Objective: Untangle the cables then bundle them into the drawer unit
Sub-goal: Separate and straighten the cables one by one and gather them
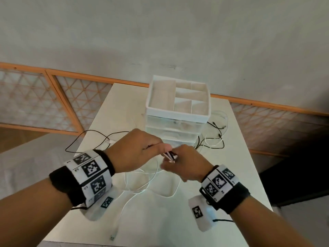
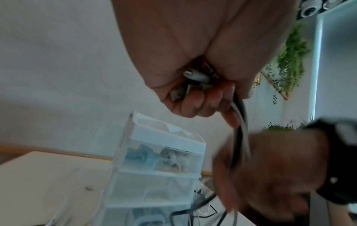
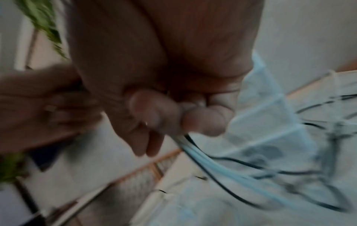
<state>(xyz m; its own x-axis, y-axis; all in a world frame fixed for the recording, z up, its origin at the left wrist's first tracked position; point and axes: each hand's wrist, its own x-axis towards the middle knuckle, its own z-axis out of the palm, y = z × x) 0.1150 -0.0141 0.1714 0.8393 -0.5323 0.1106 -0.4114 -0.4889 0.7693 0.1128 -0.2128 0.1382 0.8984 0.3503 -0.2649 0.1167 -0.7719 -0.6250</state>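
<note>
Both hands met above the white tabletop (image 1: 240, 157), directly in front of the drawer unit (image 1: 178, 111). The left hand (image 1: 135, 150) had its grip closed around a gathered bunch of cable ends: the left wrist view showed fingers (image 2: 193, 99) curled over several connectors (image 2: 195, 76), white and dark, with strands running down out of the fist. The right hand (image 1: 187, 164) had its grip closed on the same bundle of cables (image 1: 170, 155) just beside the left; the right wrist view, blurred, showed fingertips (image 3: 154, 110) curled over white and black strands that trailed away toward the tabletop. White cable loops (image 1: 151, 182) hung and lay under the hands, one ending in a USB plug (image 1: 112, 237) near the front edge of the tabletop. A black cable (image 1: 85, 138) looped out past the left edge, and more black and white cables (image 1: 215, 139) lay tangled to the right of the drawer unit. The unit stood upright with clear drawers stacked below an open compartmented tray (image 1: 192, 93); the top drawer (image 2: 164, 157) held items too blurred to identify. The hands blocked the view of the lower drawer fronts. Behind the tabletop ran an orange-framed lattice panel (image 1: 44, 97) below a plain wall (image 1: 160, 32).
</note>
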